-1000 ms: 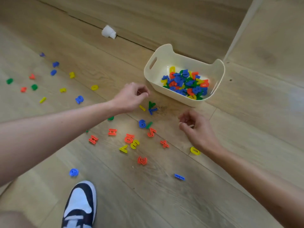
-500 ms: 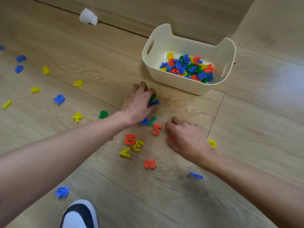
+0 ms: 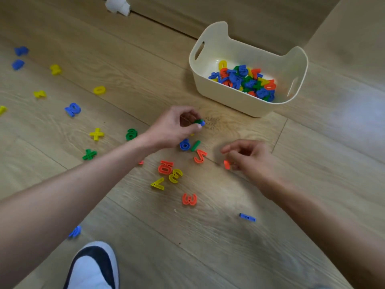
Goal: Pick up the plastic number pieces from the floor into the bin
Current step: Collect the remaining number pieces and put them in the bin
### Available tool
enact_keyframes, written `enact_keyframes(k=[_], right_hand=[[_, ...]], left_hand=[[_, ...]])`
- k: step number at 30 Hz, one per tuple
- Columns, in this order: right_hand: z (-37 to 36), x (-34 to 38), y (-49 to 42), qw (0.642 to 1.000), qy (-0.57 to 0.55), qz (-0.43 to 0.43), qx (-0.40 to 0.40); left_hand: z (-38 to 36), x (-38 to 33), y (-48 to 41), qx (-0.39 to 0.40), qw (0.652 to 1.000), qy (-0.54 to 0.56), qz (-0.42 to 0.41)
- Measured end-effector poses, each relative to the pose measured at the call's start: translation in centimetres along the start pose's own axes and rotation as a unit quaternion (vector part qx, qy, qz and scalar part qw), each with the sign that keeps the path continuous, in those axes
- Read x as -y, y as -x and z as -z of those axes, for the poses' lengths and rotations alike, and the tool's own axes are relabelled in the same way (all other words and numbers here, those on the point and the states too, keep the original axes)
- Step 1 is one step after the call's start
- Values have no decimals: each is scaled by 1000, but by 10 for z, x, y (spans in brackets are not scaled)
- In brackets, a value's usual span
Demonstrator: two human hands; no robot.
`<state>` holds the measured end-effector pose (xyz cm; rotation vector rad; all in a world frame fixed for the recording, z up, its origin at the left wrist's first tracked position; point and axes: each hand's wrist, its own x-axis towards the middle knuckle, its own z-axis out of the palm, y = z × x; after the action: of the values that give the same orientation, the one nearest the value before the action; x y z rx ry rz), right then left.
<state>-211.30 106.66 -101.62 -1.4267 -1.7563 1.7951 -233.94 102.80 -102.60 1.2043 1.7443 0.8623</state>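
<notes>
A cream bin (image 3: 239,102) with cut-out handles stands on the wooden floor at upper right, holding several coloured number pieces (image 3: 244,79). My left hand (image 3: 175,127) hovers just in front of the bin, pinching green and blue pieces (image 3: 199,122) at its fingertips. My right hand (image 3: 250,159) is lower right of it, holding an orange piece (image 3: 227,164) between thumb and fingers. Between the hands lie a blue 6 (image 3: 184,144), a green stroke (image 3: 195,146) and an orange 5 (image 3: 200,156). More pieces lie below, among them an orange 3 (image 3: 189,199).
Loose pieces spread to the left: a blue one (image 3: 73,109), a yellow plus (image 3: 96,134), a green one (image 3: 131,134). A blue bar (image 3: 247,217) lies at lower right. My shoe (image 3: 93,268) is at the bottom. A white object (image 3: 117,6) sits by the wall.
Both hands have lifted off the floor. The left now holds the green and blue pieces it was pressing on, and the right has come up with an orange piece.
</notes>
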Motion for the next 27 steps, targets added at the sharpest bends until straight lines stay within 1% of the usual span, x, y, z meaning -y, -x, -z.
enact_keyframes(k=[1,3,5,7,9,11,13,16,17,18,19,20,22,24,26,27], right_hand=[[4,1,1,996,-82,-44,7],[8,1,1,967,-222,-120,24],[10,-1,-1,927,-327,-177,39],[7,-3,-2,897,-382,-213,64],[1,-4,-2,890,-385,-229,86],[-6,-3,-3,902,-353,-232,95],[-16,0,-3,932,-282,-211,87],[-26,4,-1,986,-109,-114,46],[-26,4,0,997,-37,-68,29],[-24,5,0,999,35,-16,16],[-21,5,0,994,100,34,7],[-17,5,0,984,161,77,0],[-5,3,2,956,261,135,-16],[12,-4,6,931,325,162,-24],[33,-15,14,909,389,149,-7],[42,-21,19,896,425,129,4]], left_hand=[[0,-2,7,23,993,109,43],[-2,-3,19,59,951,281,114],[-3,-2,27,81,895,404,170],[-6,-1,32,88,840,490,215],[-13,1,35,76,793,553,245],[-19,3,35,57,761,597,247],[-23,4,34,43,747,620,238],[-21,5,34,47,722,654,220],[-19,6,34,46,721,658,215],[-16,7,34,44,722,657,213],[-14,8,33,41,725,654,213],[-11,8,33,36,732,646,214],[-4,8,31,24,752,622,219],[3,6,29,11,776,589,226],[7,4,29,-1,811,541,224],[8,3,28,-2,835,506,218]])
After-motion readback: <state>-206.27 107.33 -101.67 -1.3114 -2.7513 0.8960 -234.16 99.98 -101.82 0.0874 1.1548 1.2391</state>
